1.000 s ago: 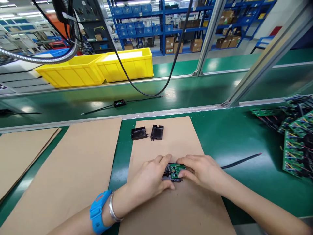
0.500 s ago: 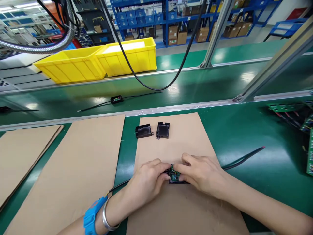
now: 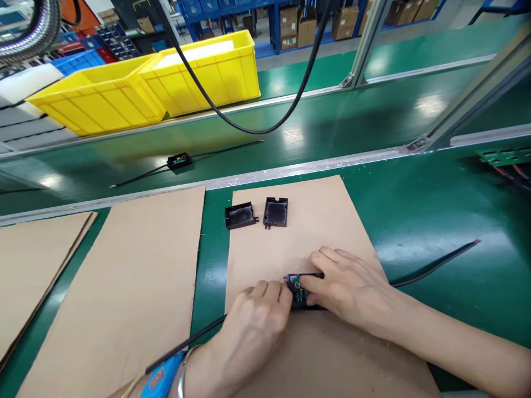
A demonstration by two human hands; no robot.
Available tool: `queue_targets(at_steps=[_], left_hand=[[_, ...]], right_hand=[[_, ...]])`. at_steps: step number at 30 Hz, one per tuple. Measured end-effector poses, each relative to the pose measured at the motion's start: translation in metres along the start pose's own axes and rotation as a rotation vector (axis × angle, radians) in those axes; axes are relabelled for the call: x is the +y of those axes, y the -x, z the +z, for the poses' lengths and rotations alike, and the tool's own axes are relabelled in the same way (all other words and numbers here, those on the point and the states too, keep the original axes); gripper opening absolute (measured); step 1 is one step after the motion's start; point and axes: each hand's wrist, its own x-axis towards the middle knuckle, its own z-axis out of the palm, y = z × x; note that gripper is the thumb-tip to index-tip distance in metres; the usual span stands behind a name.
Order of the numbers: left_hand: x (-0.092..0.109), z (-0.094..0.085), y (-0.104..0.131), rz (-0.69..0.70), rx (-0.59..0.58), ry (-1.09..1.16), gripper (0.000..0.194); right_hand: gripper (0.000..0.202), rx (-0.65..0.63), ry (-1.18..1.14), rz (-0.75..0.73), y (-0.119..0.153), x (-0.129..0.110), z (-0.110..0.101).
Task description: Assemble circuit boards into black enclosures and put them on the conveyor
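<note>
1 long green workbench (image 3: 423, 213) fills the view, seen from above. Flat brown sheets lie on it: a middle cardboard sheet (image 3: 136, 276), and beside it a right cardboard sheet (image 3: 286, 249), where the work is. The person's 2 bare hands meet over this right sheet.

A black cable (image 3: 182, 346) runs across the left forearm to the left hand; another dark cable (image 3: 450, 257) lies on the bench beyond the right wrist. A black case (image 3: 307, 308) rests between the hands, open side up. The work seems partway along: a circuit board (image 3: 297, 293) appears to sit inside, but the top is uncovered, and whether the board is fully seated cannot be told. 2 loose black shells, a left shell (image 3: 241, 215) and a right shell (image 3: 276, 212), lie well apart from it, farther up the sheet.

The left hand (image 3: 257, 320) is curled, fingers bunched against the case's left end; its thumb is hidden, so I cannot tell what it pinches. The right hand (image 3: 352, 287) covers the case's right end, index finger and thumb slightly apart on the board; whether they pinch or press is unclear.
</note>
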Motion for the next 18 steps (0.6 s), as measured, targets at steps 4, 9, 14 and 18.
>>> queue_targets(at_steps=[4,9,14,18], left_hand=[[0.014,-0.003,-0.003,0.054,-0.084,-0.262,0.021],[0.005,0.007,-0.002,-0.05,0.012,-0.093,0.019],[-0.009,0.024,0.001,-0.069,0.204,0.101,0.019],[-0.02,0.03,-0.001,-0.061,0.217,0.296,0.02]], right_hand=[[0.012,0.0,-0.044,0.011,0.002,0.001,-0.001],[0.014,-0.009,-0.158,0.037,-0.006,-0.006,-0.015],[0.023,0.01,-0.187,0.142,-0.033,-0.011,-0.009],[0.016,-0.003,-0.16,0.133,-0.039,-0.01,0.002]])
